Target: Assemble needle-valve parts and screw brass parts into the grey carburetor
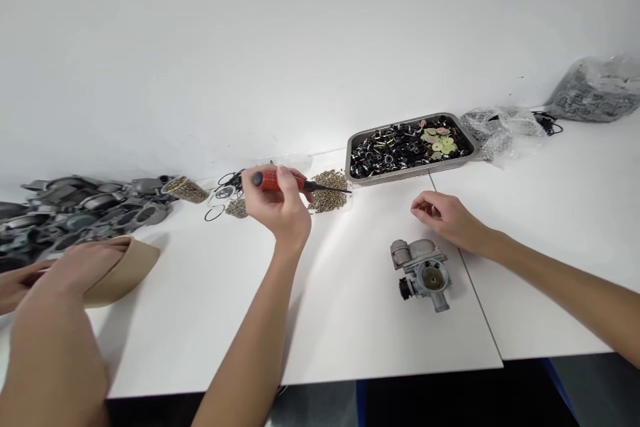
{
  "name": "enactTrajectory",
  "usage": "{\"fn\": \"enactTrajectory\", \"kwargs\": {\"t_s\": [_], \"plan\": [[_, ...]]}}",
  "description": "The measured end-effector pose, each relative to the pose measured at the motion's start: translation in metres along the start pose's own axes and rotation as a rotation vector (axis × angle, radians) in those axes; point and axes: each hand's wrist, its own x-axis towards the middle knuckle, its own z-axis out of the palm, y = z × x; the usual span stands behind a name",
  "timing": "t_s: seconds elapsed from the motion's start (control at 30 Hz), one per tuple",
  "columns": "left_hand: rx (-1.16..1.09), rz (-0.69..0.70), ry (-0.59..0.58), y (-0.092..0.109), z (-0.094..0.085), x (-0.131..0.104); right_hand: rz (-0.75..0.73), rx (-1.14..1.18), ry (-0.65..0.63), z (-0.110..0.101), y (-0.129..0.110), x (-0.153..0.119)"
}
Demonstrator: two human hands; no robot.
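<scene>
A screwdriver [270, 179] with a red and black handle lies in the closed fingers of my left hand [281, 203]. Its dark shaft points right, and the tip is over a pile of small brass-coloured screws [330, 200] on the table. To the right, my right hand [440, 210] is closed, thumb and fingers curled together; whatever they pinch, if anything, is hidden. Just below that hand a grey metal carburetor [425, 273] rests on the white table, apart from it, with a round brass-coloured plate in its opening and a black knob at its left.
A metal tray [387, 179] holds black parts and yellowish discs. Plastic bags [505, 133] lie right of it. At left are a tilted cup of screws [186, 189], black rings [215, 213], a heap of grey castings [100, 203], and a co-worker's hands [85, 267] at a cardboard-coloured container [130, 273].
</scene>
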Motion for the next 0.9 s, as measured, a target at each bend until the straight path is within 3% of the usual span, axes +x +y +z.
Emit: {"fn": "enactTrajectory", "kwargs": {"t_s": [0.17,0.33,0.77,0.9], "plan": [[0.167,-0.031,-0.117,-0.019,-0.004,-0.009,-0.006,-0.018,-0.035,0.0,-0.001,-0.002],[0.233,-0.097,-0.145,-0.027,-0.006,-0.011,-0.017,-0.043,-0.057,-0.001,-0.002,-0.004],[0.136,0.006,-0.068,-0.007,-0.004,-0.004,-0.017,-0.057,-0.069,0.0,-0.006,-0.002],[0.181,0.022,-0.11,-0.007,-0.003,-0.008,-0.029,-0.055,-0.059,0.001,-0.006,-0.002]]}}
